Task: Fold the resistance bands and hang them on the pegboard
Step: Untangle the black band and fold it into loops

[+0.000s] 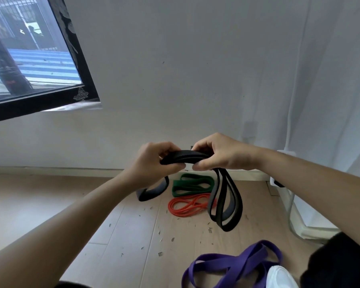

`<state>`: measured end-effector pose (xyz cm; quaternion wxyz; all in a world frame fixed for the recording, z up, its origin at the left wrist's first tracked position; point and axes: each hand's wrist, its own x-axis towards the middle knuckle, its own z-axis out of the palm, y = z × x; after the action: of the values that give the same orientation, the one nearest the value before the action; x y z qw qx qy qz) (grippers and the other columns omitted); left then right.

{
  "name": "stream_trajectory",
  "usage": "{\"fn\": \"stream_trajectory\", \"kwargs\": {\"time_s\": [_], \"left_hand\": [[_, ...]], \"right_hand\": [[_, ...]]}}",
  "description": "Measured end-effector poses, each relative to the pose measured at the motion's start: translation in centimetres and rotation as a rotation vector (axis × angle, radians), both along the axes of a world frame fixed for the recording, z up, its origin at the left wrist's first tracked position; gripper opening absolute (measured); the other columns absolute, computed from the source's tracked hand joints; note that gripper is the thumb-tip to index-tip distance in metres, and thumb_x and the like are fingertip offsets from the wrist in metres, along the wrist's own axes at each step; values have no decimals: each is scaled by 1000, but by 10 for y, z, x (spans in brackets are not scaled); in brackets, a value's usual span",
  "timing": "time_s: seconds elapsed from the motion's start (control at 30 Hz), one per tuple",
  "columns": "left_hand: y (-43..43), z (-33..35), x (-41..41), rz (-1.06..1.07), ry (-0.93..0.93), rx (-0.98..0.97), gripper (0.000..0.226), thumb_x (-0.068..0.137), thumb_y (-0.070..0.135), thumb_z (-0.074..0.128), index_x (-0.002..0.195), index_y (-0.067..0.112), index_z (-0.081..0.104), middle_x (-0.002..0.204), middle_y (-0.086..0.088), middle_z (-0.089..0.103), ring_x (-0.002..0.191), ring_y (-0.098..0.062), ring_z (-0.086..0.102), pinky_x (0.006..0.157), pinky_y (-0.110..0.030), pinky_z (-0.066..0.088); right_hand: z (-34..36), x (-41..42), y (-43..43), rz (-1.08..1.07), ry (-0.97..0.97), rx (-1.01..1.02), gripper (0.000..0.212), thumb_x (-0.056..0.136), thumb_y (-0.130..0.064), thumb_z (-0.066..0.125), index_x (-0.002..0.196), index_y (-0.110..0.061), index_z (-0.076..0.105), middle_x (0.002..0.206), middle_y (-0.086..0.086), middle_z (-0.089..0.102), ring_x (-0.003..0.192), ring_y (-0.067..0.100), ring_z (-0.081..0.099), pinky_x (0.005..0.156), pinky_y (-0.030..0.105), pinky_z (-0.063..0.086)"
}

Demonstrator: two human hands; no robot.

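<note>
Black band was held up in front of the wall, bunched in flat layers btwn both hands, long axis running left-right. Left hand gripped the left end, fingers curled round it; right hand pinched the right end, fingers over, thumb beneath. Hands were nearly touching, neither nearer. Two long loops hung off the right side toward the floor, a shorter one off the left, so the fold looked half done imo. Band was matte black, greyish inside. Green band & red band lay farther off, purple band near right. No pegboard in sight
</note>
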<state>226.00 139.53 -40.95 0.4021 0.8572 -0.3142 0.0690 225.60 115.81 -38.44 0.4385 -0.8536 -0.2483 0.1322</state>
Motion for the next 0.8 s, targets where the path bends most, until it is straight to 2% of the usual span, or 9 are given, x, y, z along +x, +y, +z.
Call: {"fn": "stream_trajectory", "kwargs": {"time_s": [0.13, 0.23, 0.3, 0.37, 0.47, 0.63, 0.7, 0.8], "left_hand": [[4, 9, -2, -59, -53, 62, 24, 80, 17, 84, 102, 17, 74, 77, 12, 68, 69, -7, 63, 65, -15, 47], [8, 15, -2, -73, -87, 70, 23, 80, 15, 84, 100, 18, 74, 76, 12, 68, 69, -10, 65, 64, -17, 50], [16, 15, 1, -64, -113, 93, 24, 80, 15, 84, 98, 23, 72, 76, 13, 68, 72, -11, 66, 66, -19, 53], [25, 12, 5, -46, -111, 121, 27, 80, 17, 84, 97, 31, 69, 78, 15, 69, 73, -10, 66, 67, -19, 53], [37, 7, 10, -6, -66, 149, 30, 82, 19, 82, 95, 40, 66, 83, 21, 68, 75, -8, 65, 69, -20, 52], [38, 3, 6, -81, 78, 163, 25, 85, 7, 79, 96, 27, 69, 80, 15, 68, 72, -7, 64, 68, -18, 49], [30, 4, 3, -122, 165, 90, 22, 85, 3, 76, 101, 17, 71, 83, 5, 71, 75, -11, 67, 71, -24, 54], [15, 6, -5, -152, 262, -15, 21, 88, 10, 77, 107, 14, 70, 85, -4, 73, 79, -23, 71, 72, -37, 57]], "right_hand": [[-5, 2, 1, 14, -37, -194, 19, 78, -7, 77, 83, -19, 64, 66, -8, 54, 59, 6, 52, 56, 22, 40], [-14, 7, -2, 31, -72, -304, 19, 72, -3, 72, 77, -11, 56, 70, 0, 49, 61, 13, 48, 57, 32, 36], [-17, 11, -8, 13, -74, -321, 20, 73, -4, 73, 74, -13, 55, 68, -2, 49, 60, 11, 47, 58, 30, 36], [-16, 11, -13, -6, -52, -277, 20, 79, -8, 76, 78, -20, 61, 67, -6, 53, 60, 7, 51, 58, 26, 39], [-10, 7, -12, 21, -20, -153, 13, 85, -11, 77, 93, -16, 68, 72, -3, 61, 66, 9, 59, 61, 24, 45], [-5, 1, -6, 49, 0, -15, 11, 90, -19, 75, 94, -10, 71, 78, 10, 64, 71, 22, 64, 70, 40, 52], [-3, -2, -4, 57, 11, -6, 11, 90, -17, 75, 95, -8, 71, 78, 10, 65, 70, 21, 64, 70, 39, 52], [-2, -5, 1, 60, 14, -8, 12, 90, -16, 76, 97, -7, 72, 80, 14, 67, 71, 19, 65, 70, 35, 52]]}}
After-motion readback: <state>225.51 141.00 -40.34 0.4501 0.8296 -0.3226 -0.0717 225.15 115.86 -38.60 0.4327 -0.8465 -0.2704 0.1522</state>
